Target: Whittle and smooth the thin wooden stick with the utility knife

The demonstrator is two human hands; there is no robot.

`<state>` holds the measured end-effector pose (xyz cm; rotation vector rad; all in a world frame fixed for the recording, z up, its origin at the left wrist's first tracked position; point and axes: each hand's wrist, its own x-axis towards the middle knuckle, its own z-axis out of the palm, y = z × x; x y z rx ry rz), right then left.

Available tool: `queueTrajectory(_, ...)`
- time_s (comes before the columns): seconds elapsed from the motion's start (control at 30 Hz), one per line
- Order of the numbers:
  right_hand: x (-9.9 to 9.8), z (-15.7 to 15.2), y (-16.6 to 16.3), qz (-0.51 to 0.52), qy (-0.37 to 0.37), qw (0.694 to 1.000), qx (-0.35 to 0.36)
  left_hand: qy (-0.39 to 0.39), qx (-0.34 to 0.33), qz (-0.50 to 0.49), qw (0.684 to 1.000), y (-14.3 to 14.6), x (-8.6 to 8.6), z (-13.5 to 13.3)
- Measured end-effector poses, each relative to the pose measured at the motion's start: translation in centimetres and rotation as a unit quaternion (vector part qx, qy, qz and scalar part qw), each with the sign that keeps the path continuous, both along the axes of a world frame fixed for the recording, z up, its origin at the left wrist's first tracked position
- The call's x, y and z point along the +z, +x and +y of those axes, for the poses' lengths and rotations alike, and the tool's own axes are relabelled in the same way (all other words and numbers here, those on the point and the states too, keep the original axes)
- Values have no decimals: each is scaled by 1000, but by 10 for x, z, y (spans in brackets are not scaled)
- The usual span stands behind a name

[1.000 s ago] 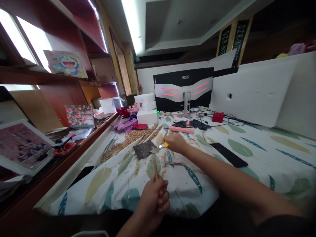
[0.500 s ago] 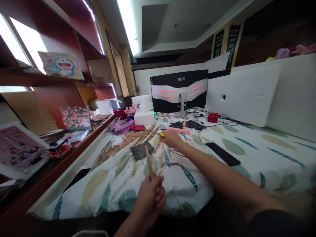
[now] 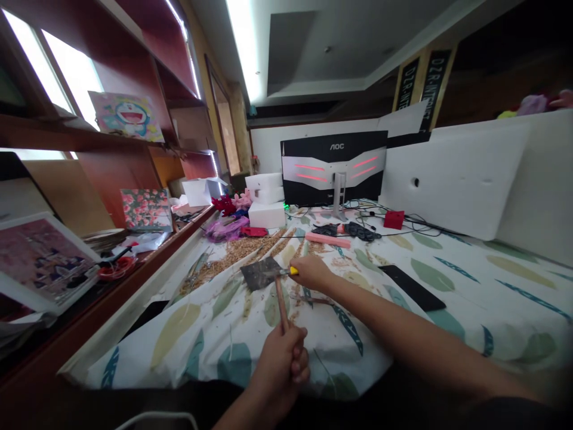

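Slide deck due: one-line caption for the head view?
Left hand grips a wooden stick, right hand a yellow-handled tool, over a leaf-print cloth strewn with brown shavings.

On the surface (image 3: 201, 358) before me, the stick (image 3: 283, 307) in my left hand (image 3: 280, 358) points away from me, its far end by the right edge of a pad (image 3: 256, 275). The knife (image 3: 293, 270) in my right hand (image 3: 311, 272) is just right of that end. Behind the pad, shavings (image 3: 244, 249) spread leftward. Further back, blocks (image 3: 266, 214) stand left of a monitor (image 3: 313, 152); a bar (image 3: 328, 240) lies in front of it. A box (image 3: 394, 219) sits before a panel (image 3: 456, 179) on the right. Beyond my right forearm lies a strip (image 3: 414, 288). Along my left runs a shelf unit (image 3: 107, 179) with pictures (image 3: 145, 209) on it.
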<state>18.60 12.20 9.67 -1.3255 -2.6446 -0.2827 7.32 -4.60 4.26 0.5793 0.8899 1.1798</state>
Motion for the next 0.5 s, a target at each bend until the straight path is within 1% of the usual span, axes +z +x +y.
queueTrajectory(0.1, -3, -9, 0, -7, 0, 1000, 23, 11, 21, 8, 1000, -4, 3, 7)
queueTrajectory(0.23, -10, -22, -7, -22, -3, 998, 60, 18, 53, 11, 998, -11, 2, 15)
queueTrajectory(0.37, -13, -20, -7, -17, 2, 998, 68, 3, 54, 5, 999, -9, 2, 12)
queueTrajectory(0.5, -15, -15, -10, -8, 10, 997, 72, -8, 52, -18, 998, -8, 6, 10)
